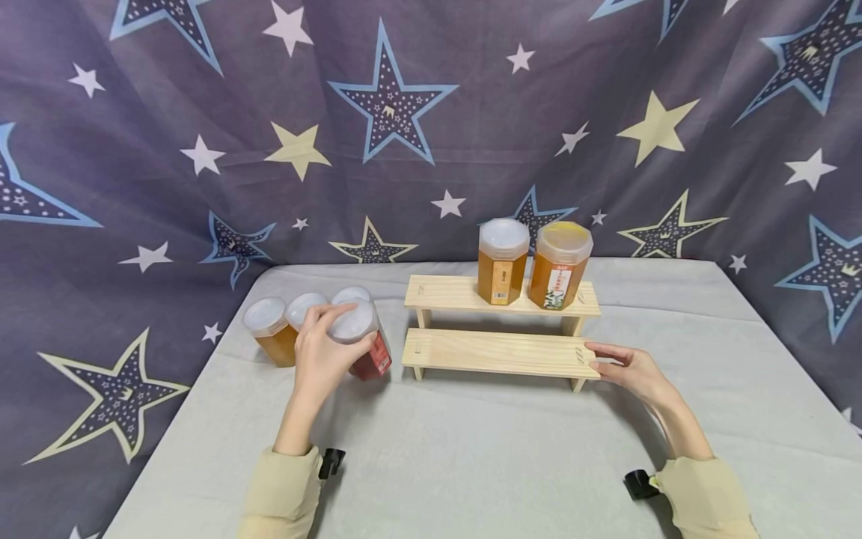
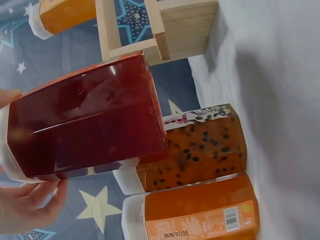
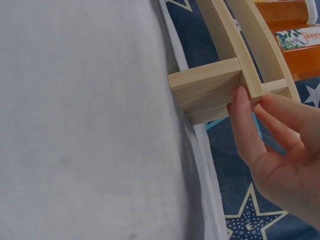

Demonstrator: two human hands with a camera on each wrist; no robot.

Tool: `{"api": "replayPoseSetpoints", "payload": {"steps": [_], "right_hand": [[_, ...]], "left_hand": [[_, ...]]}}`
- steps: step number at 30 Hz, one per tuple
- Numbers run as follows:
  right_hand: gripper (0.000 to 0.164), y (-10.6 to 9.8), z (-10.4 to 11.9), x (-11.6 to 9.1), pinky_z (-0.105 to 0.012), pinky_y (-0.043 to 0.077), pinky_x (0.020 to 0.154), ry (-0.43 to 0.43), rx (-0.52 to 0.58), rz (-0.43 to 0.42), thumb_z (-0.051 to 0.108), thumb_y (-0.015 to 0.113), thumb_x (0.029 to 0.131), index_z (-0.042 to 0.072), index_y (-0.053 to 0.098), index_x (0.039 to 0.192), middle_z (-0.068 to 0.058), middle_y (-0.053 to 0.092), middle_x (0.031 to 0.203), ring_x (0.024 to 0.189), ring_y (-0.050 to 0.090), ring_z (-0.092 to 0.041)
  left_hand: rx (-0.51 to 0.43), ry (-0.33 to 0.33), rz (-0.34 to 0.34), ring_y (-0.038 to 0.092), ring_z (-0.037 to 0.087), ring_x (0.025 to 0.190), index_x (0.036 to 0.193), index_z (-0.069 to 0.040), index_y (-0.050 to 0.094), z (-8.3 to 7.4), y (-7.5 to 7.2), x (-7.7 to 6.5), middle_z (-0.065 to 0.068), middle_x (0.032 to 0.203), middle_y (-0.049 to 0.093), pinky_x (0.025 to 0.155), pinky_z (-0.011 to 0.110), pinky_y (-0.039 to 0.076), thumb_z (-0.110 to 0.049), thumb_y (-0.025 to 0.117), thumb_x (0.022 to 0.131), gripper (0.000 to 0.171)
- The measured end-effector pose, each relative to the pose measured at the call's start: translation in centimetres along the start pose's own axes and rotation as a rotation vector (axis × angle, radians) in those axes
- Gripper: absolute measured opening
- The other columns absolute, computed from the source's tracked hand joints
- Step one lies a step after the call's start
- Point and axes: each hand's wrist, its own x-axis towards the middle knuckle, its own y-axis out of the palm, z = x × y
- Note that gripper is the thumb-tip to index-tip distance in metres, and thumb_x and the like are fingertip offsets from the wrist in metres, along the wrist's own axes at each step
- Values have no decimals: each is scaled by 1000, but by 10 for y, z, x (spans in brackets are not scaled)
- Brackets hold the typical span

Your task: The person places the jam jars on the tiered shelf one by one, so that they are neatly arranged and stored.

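Note:
My left hand (image 1: 322,352) grips a jar of dark red contents (image 1: 372,361) by its white lid, fingers and thumb on either side. In the left wrist view this red jar (image 2: 90,117) is tilted and hangs in front of the other jars. Behind it stand an amber jar with dark seeds (image 2: 200,150) and an orange jar (image 2: 200,212). My right hand (image 1: 636,374) pinches the right end of the lower step of a two-step wooden rack (image 1: 498,352). The right wrist view shows thumb and fingers around the board's end (image 3: 250,80).
Two amber jars with lids (image 1: 503,262) (image 1: 560,266) stand on the right part of the rack's upper step. Left of the rack, a few lidded jars (image 1: 276,344) cluster on the grey cloth-covered table (image 1: 471,449). A star-patterned curtain (image 1: 404,187) hangs behind the table.

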Motion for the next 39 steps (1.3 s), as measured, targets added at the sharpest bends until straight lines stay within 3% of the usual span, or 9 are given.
{"api": "replayPoseSetpoints", "payload": {"steps": [14, 28, 33, 39], "right_hand": [[44, 0, -3, 1, -19, 49, 68, -21, 16, -1, 2, 59, 81, -18, 44, 118, 13, 62, 94, 79, 60, -1], [50, 0, 0, -1, -19, 49, 69, 4, -10, -3, 2, 57, 83, -22, 35, 121, 15, 60, 96, 80, 59, 0], [52, 0, 1, 0, -20, 49, 70, 23, -24, -3, 5, 59, 83, -20, 36, 122, 11, 61, 98, 81, 59, 0], [51, -1, -1, 2, -20, 49, 70, 39, -35, -7, 7, 60, 82, -19, 39, 121, 14, 61, 95, 81, 59, 0]], "left_hand": [[-41, 34, -63, 49, 26, 92, 99, -8, 67, -13, 4, 8, 11, 96, 52, 76, 39, 31, -18, 79, 58, 44], [-73, 45, -101, 46, 25, 97, 97, -9, 67, -22, 14, 20, 12, 101, 52, 78, 40, 37, -19, 78, 60, 41], [-99, 74, -107, 46, 25, 96, 97, -8, 67, -26, 17, 23, 13, 100, 52, 78, 39, 37, -19, 78, 60, 40], [-125, 116, -115, 46, 25, 95, 96, -7, 67, -32, 23, 27, 13, 97, 52, 77, 37, 38, -18, 78, 60, 40]]}}
